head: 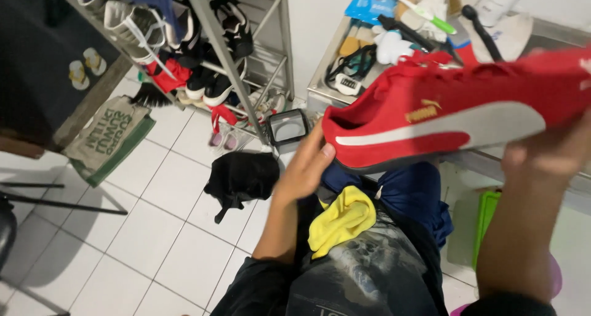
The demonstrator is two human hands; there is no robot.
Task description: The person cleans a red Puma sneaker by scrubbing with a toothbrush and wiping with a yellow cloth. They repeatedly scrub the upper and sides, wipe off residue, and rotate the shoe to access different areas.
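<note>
A red sneaker (pixel 443 109) with a white side stripe is held sideways in front of me, heel to the left. My left hand (pixel 306 165) cups its heel from below. My right hand (pixel 548 153) grips the sole near the toe end. A yellow cloth (pixel 343 220) lies on my lap below the shoe, over dark clothing.
A metal shoe rack (pixel 237 51) with several shoes stands at the back left. A metal table (pixel 329 76) holds brushes, a toothbrush (pixel 418 11) and cleaning items. A black cloth (pixel 241 177) and a green-trimmed bag (pixel 108 140) lie on the white tile floor. A green bin (pixel 486 220) stands at right.
</note>
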